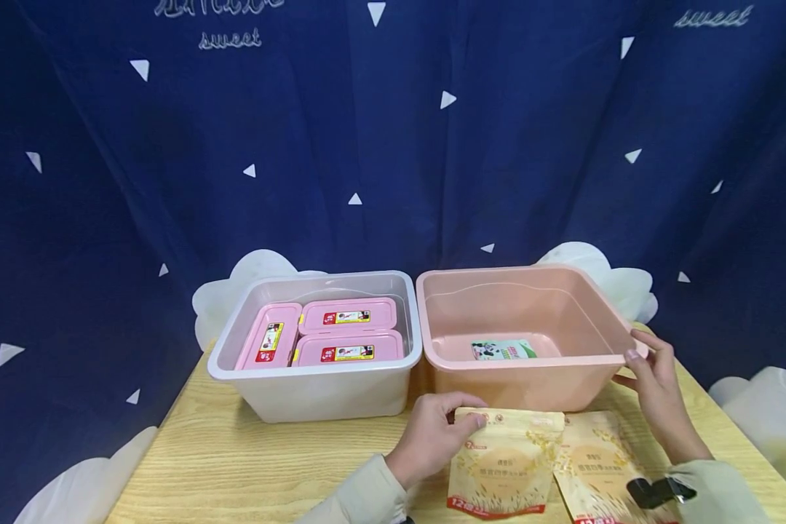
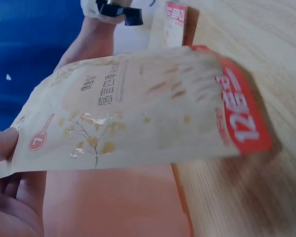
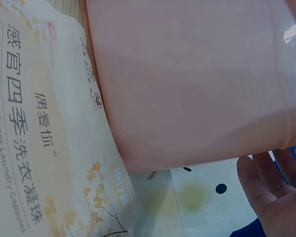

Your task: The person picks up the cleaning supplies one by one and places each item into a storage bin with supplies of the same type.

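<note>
The left hand [image 1: 432,434] pinches the top edge of a pouch [image 1: 506,466] near one corner, thumb on the printed face and fingers behind. The right hand [image 1: 658,387] grips the near right corner of the peach tub [image 1: 517,386], its thumb at the rim.

The pouch is tilted in front of that tub, its printed face towards the wearer and its red band lowest. Whether the band touches the table [image 1: 183,458] cannot be told. The pouch looks light and soft: thin film with a slight sheen, likely a little slippery, and apt to sag or swing from a one-corner hold. The flat top strip seems the best place for a pinch, nearer its middle for balance; squeezing the body would be less wise, since any contents could shift or be crushed. The tub appears to be moulded plastic, stiff and smooth, and its rolled rim should give a secure hold, though a pull at one corner might slide it.

The pouch overlaps the left edge of a second pouch [image 1: 596,473], which lies beside it under the right forearm and whose print mentions laundry capsules. Inside the peach tub a green and white packet [image 1: 503,349] lies on the floor.

Farther left, just beside it, the grey tub [image 1: 321,395] holds three pink boxes [image 1: 351,346]. A blue curtain [image 1: 380,138] hangs behind.
</note>
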Demonstrator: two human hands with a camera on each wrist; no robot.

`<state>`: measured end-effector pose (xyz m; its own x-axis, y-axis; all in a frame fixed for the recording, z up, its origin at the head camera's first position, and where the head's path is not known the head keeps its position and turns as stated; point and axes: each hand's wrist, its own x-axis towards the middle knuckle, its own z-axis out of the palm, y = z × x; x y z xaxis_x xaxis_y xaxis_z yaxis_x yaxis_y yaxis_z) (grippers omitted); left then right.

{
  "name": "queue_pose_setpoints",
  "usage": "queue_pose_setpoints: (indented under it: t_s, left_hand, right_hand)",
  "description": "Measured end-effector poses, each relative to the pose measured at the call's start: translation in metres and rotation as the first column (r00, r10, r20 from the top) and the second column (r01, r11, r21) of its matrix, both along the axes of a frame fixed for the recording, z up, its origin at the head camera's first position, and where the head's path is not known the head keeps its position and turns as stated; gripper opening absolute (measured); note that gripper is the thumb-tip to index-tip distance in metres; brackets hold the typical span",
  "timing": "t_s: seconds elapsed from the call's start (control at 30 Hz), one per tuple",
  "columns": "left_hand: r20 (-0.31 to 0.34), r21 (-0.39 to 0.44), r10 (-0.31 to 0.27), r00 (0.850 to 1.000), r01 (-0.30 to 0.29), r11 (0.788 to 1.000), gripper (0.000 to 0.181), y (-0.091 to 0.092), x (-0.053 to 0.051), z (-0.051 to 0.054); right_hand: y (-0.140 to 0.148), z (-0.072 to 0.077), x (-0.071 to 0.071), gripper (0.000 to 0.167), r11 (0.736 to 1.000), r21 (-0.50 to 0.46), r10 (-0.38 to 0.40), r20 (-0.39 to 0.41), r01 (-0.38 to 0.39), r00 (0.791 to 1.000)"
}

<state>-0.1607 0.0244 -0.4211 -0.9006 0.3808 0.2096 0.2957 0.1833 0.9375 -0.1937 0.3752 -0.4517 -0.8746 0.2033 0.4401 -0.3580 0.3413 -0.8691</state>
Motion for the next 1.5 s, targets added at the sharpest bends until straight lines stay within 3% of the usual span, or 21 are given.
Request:
queue_pose_setpoints:
  t_s: [0.5,0.6,0.77,0.87,0.97,1.23,1.47,1.5]
  left_hand:
    - [-0.116,-0.041,-0.058,0.992,0.054,0.998,0.014,-0.003,0.007,0.023]
    - [-0.171,-0.068,-0.064,0.983,0.053,0.996,0.014,-0.007,0.007,0.036]
    - [-0.275,-0.129,-0.076,0.958,0.041,0.991,0.015,-0.015,0.005,0.067]
    - [-0.293,-0.125,-0.093,0.952,0.058,0.99,0.016,-0.019,0.003,0.083]
    - [-0.28,-0.108,-0.11,0.954,0.082,0.991,0.016,-0.023,0.0,0.096]
    - [-0.27,-0.123,-0.128,0.954,0.097,0.988,0.017,-0.023,-0.009,0.125]
    - [-0.365,-0.088,-0.123,0.923,0.097,0.991,0.016,-0.014,-0.028,0.15]
    - [-0.362,-0.076,-0.119,0.924,0.098,0.992,0.016,-0.012,-0.031,0.152]
  right_hand:
    - [0.001,0.0,0.001,0.042,0.998,-0.053,0.04,-0.031,-0.042,0.999]
    - [0.001,0.0,0.001,0.042,0.996,-0.063,0.053,-0.04,-0.055,0.998]
    - [0.002,0.002,0.001,0.041,0.999,-0.031,0.035,-0.026,-0.036,0.999]
    - [0.002,0.002,0.001,0.041,0.998,-0.049,0.037,-0.025,-0.038,0.999]
    - [0.001,0.001,0.001,0.041,0.995,-0.08,0.055,-0.029,-0.057,0.998]
    - [0.001,-0.002,0.001,0.041,0.996,-0.072,0.051,-0.021,-0.053,0.998]
    - [-0.001,0.001,0.001,0.039,0.994,-0.091,0.056,-0.032,-0.059,0.998]
    - [-0.001,0.001,0.002,0.039,0.994,-0.09,0.058,-0.026,-0.06,0.998]
